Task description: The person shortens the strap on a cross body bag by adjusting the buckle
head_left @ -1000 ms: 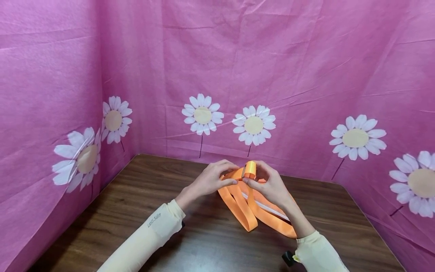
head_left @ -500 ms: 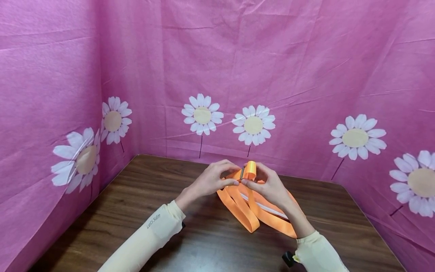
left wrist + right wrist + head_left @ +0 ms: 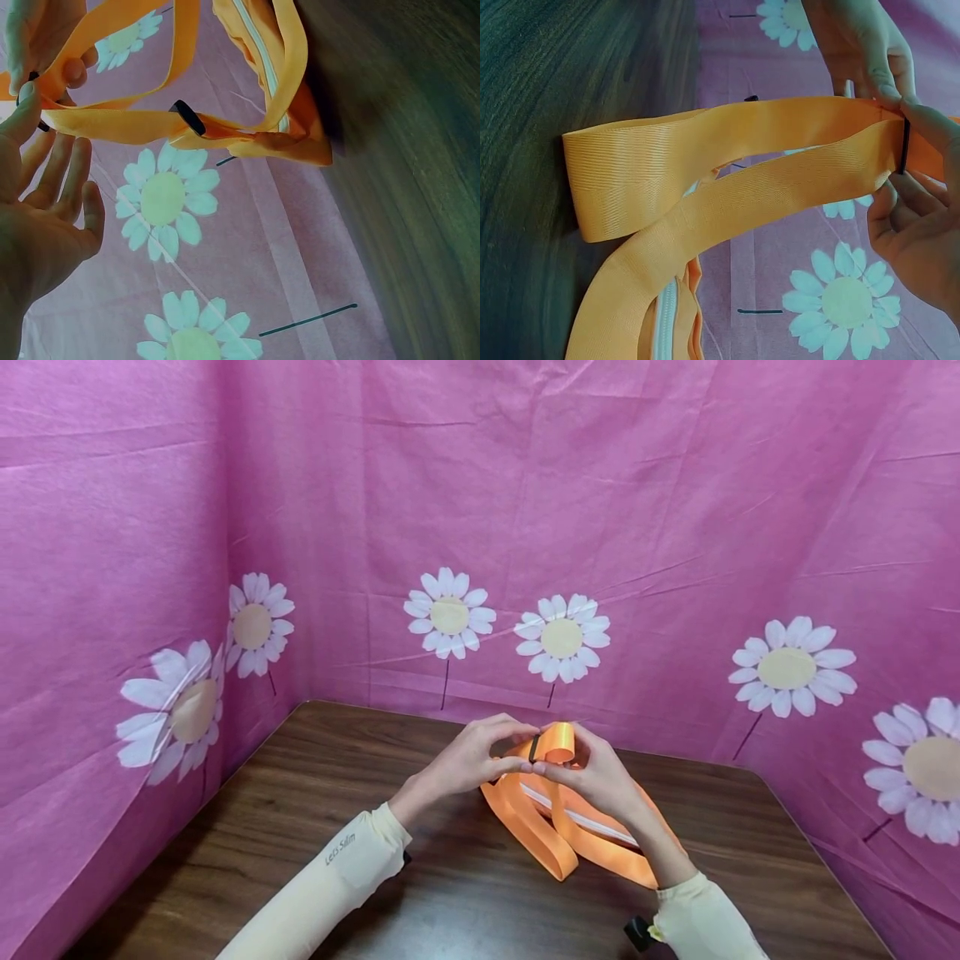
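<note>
Overall, starting at the far left, a pink cloth point(image 3: 480, 485) printed with large white daisies point(image 3: 171, 714) hangs in folds and stands along the back and both sides of a dark brown wood-grain counter point(image 3: 450, 910). Over the counter's left part reaches a cream fabric sleeve with dark lettering point(image 3: 322, 877), and from it comes the left hand point(image 3: 465, 758). Its thumb and fingertips pinch a slim black strap buckle point(image 3: 534, 747); in the left wrist view its other fingers are spread loosely below. A second black slider point(image 3: 187, 118) sits farther along the strap, nearer the bag.

Just right of the pinched buckle, a flat orange woven strap point(image 3: 517, 818) forms a short raised loop, while a longer loop drops below the hands towards the counter. The right wrist view shows two lengths of this strap meeting at the buckle.

Below and to the right of the buckle is the orange fabric bag point(image 3: 309, 127), partly hidden by strap and wrist, with a long white zipper point(image 3: 581, 817) running across it. The inside of this container does not show, so I cannot tell what it holds.

At the right, the right hand point(image 3: 606, 777) also pinches the buckle, its thumb close to the left thumb. A second cream sleeve point(image 3: 708, 918) follows, with a small black block point(image 3: 637, 933) beside its cuff.
</note>
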The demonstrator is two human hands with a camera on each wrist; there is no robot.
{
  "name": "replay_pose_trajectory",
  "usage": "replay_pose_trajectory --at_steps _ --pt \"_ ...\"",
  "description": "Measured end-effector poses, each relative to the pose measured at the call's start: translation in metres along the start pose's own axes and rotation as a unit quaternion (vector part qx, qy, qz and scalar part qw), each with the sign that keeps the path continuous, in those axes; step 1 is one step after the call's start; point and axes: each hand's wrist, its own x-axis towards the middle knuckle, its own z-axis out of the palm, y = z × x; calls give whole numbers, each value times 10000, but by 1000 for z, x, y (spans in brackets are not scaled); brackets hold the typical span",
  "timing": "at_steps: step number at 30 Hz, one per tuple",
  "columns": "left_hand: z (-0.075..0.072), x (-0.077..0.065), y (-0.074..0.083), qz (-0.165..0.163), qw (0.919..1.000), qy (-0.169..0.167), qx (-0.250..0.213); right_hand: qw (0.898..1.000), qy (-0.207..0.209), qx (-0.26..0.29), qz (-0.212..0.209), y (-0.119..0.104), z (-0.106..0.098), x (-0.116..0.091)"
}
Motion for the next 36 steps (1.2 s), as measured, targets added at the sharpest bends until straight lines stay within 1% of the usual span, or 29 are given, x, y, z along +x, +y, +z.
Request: replay_pose_trajectory --at_steps 4,9,13,17,19,22,26,30,33,36 --pt "1 -1 -1 2 9999 -45 -130 9997 -183 156 -6 -1 -3 -1" --pt "1 -1 -3 -112 9989 -77 -439 9987 -430 227 139 -5 -9 -3" --pt "-1 -1 -2 -161 9975 -107 -675 9955 -701 586 242 -6 -14 -4" --pt "-1 -1 -2 -280 9936 -218 -1070 9932 -766 833 272 -5 -18 -5" --pt "-1 -1 -1 -399 9902 -252 -1312 9933 -733 868 231 -6 -20 -5" --pt "-3 -2 0 -550 9878 -205 -1441 9934 -655 924 198 -7 -23 -4" --pt "-8 -1 1 -667 9891 17 -1315 9940 -485 958 213 -9 -28 -4" --pt "-13 -1 -3 -730 9888 306 -1266 9950 -123 968 192 -10 -35 -4" --pt "-17 -2 -6 -837 9878 488 -1215 9926 177 1189 150 -11 -40 -6" --pt "-21 -4 -10 -949 9861 629 -1208 9858 362 1640 63 -12 -47 -8"
